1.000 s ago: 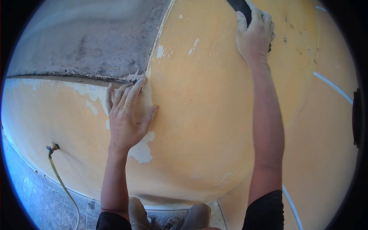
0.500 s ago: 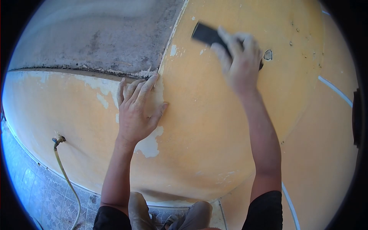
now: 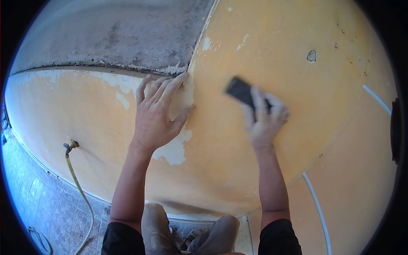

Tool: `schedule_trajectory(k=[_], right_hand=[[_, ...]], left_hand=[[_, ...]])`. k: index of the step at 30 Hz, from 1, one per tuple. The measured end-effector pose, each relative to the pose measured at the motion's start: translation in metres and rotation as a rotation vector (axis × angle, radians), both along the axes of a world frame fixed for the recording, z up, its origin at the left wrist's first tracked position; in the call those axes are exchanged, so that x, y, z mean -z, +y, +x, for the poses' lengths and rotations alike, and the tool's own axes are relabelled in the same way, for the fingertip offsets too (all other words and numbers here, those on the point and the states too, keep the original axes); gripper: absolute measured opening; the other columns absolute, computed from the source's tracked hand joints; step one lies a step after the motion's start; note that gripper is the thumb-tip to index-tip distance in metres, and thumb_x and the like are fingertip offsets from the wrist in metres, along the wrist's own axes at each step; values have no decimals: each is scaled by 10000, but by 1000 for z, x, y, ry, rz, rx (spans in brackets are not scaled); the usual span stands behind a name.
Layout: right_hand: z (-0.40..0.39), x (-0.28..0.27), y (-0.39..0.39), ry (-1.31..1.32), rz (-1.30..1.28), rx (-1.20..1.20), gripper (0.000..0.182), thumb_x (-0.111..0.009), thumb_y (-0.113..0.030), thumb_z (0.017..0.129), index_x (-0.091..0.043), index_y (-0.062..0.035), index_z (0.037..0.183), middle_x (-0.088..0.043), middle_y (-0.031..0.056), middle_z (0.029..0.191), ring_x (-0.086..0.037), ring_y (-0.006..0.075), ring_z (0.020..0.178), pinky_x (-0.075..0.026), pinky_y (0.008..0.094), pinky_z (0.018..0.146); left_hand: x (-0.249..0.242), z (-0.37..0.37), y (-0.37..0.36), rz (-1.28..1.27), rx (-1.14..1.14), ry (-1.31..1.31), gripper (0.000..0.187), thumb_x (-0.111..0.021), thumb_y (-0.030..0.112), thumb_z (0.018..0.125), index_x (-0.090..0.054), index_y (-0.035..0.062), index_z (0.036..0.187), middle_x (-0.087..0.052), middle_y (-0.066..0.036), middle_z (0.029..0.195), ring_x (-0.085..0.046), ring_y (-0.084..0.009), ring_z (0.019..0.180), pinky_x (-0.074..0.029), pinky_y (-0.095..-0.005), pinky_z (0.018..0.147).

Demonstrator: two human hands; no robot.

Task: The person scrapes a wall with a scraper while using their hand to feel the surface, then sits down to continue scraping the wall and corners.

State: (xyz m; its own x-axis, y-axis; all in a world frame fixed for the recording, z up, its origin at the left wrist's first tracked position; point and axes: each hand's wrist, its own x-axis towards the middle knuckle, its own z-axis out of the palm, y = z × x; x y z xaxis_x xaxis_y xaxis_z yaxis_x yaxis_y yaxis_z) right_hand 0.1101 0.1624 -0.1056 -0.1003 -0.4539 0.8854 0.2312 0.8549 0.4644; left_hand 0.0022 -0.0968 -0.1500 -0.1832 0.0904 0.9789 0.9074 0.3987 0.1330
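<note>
A dark sanding block (image 3: 241, 91) is gripped in my right hand (image 3: 267, 119), held against or very near the yellow wall (image 3: 225, 140); block and fingers are slightly blurred. My left hand (image 3: 159, 112) lies with fingers apart on the wall, its fingertips at the corner where the grey surface (image 3: 114, 38) meets the yellow paint. It holds nothing. Around and below that hand, pale patches (image 3: 174, 151) show where paint has come off. Whitish dust coats the fingers of both hands.
A tap (image 3: 71, 145) with a yellowish hose (image 3: 78, 182) sticks out of the wall at lower left. Below is a patterned tile floor (image 3: 55, 208). A chipped hole (image 3: 311, 55) marks the upper right wall, and a white strip (image 3: 316, 208) runs down the right side.
My right hand has swept the sanding block downward across the wall. My left hand stays at the corner, and the whole view has shifted slightly.
</note>
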Motion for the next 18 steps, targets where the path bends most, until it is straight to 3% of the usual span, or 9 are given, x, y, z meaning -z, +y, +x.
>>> schedule_trajectory(k=[1, 3, 6, 9, 11, 14, 16, 18], right_hand=[[3, -6, 11, -7, -7, 2, 486, -739, -387, 914, -681, -182, 1351, -594, 42, 1161, -527, 262, 1045, -397, 449, 914], [5, -18, 26, 246, -280, -99, 478, -737, -374, 928, -684, -147, 1346, -588, 68, 1142, -526, 282, 1046, -399, 445, 912], [-7, 0, 13, 307, -363, -161, 477, -743, -346, 926, -683, -126, 1345, -583, 82, 1123, -523, 302, 1041, -393, 444, 916], [-1, 66, -20, -33, -140, -37, 424, -747, -324, 922, -706, -172, 1316, -589, 46, 1142, -530, 266, 1042, -390, 410, 896], [8, 118, -18, -227, 43, -126, 414, -749, -325, 915, -712, -194, 1305, -594, 31, 1145, -536, 241, 1057, -390, 396, 881], [22, 142, 25, -238, 193, -121, 431, -760, -309, 905, -702, -184, 1314, -591, 35, 1159, -537, 237, 1067, -392, 400, 885], [33, 118, 58, -102, -111, -35, 432, -741, -288, 933, -683, -130, 1331, -569, 88, 1155, -511, 265, 1068, -399, 424, 896], [31, 67, 65, 217, -376, -104, 442, -714, -260, 961, -656, -59, 1351, -538, 148, 1133, -481, 295, 1055, -404, 438, 896]], left_hand=[[0, -1, 0, -11, 5, 6, 618, -776, 218, 844, -562, 128, 1417, -665, -77, 1243, -559, -274, 1280, -232, -538, 1212], [0, -2, 1, -6, 2, 12, 604, -767, 204, 849, -565, 130, 1414, -665, -79, 1240, -562, -274, 1268, -236, -536, 1210], [2, -5, 8, 28, -4, 22, 571, -750, 188, 868, -574, 115, 1407, -670, -89, 1240, -570, -284, 1244, -237, -531, 1210], [3, -7, 12, 49, -8, 16, 534, -731, 176, 891, -584, 99, 1399, -676, -97, 1238, -576, -291, 1229, -236, -529, 1212], [3, -6, 12, 57, -17, 7, 516, -719, 167, 899, -589, 99, 1394, -678, -98, 1231, -577, -289, 1228, -237, -528, 1211], [2, -5, 8, 35, -33, 17, 520, -727, 173, 895, -591, 93, 1391, -680, -93, 1233, -579, -284, 1225, -240, -525, 1209], [2, -6, 6, 28, -11, 37, 546, -744, 190, 874, -586, 127, 1393, -674, -80, 1208, -579, -276, 1184, -253, -529, 1202], [3, -7, 8, 37, -15, 44, 547, -750, 200, 873, -588, 127, 1391, -676, -76, 1206, -580, -274, 1186, -254, -529, 1202]])
